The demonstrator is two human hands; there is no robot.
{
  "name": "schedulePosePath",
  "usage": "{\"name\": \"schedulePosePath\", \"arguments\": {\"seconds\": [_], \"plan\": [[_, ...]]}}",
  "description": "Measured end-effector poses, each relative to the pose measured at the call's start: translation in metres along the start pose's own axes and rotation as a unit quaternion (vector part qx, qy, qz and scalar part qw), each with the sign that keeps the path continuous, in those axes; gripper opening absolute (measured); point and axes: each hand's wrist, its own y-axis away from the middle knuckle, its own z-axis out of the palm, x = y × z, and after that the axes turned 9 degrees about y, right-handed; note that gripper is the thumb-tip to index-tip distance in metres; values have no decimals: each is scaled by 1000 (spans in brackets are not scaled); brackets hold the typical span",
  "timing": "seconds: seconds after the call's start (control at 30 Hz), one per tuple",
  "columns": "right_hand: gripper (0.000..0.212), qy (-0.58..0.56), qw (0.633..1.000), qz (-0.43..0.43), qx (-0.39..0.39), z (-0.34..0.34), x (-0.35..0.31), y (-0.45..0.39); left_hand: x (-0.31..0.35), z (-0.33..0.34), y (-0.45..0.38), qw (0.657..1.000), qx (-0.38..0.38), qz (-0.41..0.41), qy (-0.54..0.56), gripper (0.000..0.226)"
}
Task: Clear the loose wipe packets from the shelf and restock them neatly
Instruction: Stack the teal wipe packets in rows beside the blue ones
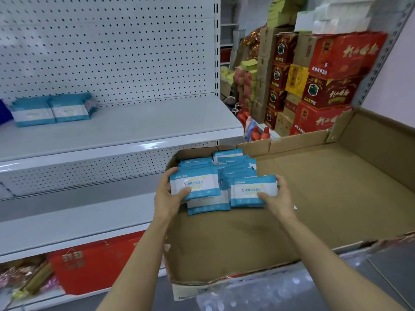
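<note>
A shallow cardboard box (336,189) lies open in front of me, with several blue-and-white wipe packets (233,167) piled in its far left corner. My left hand (167,194) grips a small stack of packets (194,184) at the pile's left side. My right hand (277,198) grips another stack of packets (251,190) at the pile's right side. Two rows of the same wipe packets (51,110) stand upright at the back left of the upper white shelf (134,131).
A white pegboard (112,48) backs the shelving. The lowest shelf holds a red gift bag (89,263) and glittery goods (20,277). Stacked red and brown cartons (314,86) fill the aisle beyond the box. A blue object (4,113) sits at the far left.
</note>
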Motion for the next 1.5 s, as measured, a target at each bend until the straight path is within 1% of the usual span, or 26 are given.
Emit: {"name": "schedulePosePath", "arguments": {"seconds": [0.07, 0.17, 0.27, 0.37, 0.6, 0.87, 1.0, 1.17, 1.37, 1.5], "plan": [[68, -31, 999, -43, -2, 1, -15, 7, 5, -13, -2, 999, -5, 7, 37, 67], [67, -77, 993, -85, -28, 13, -42, 21, 16, -37, -5, 997, -7, 14, 69, 71], [65, -89, 988, -121, -48, 40, -70, 35, 27, -71, -8, 996, 2, 14, 84, 71], [67, -74, 984, -154, -58, 73, -99, 52, 35, -112, -9, 995, 15, 17, 97, 67], [61, -130, 971, -181, -81, 160, -165, 104, 54, -220, -6, 990, 57, 27, 130, 63], [64, -168, 961, -196, -101, 257, -223, 148, 83, -340, -12, 991, 76, 57, 99, 61], [62, -170, 960, -191, -115, 300, -247, 162, 91, -386, -22, 991, 94, 63, 70, 60], [62, -157, 960, -189, -133, 344, -277, 153, 93, -425, -54, 990, 115, 74, 27, 62], [63, -140, 957, -211, -141, 405, -313, 106, 95, -454, -115, 986, 129, 101, 11, 64], [61, -153, 953, -205, -161, 437, -331, 76, 94, -471, -162, 986, 140, 90, -12, 64]]}}
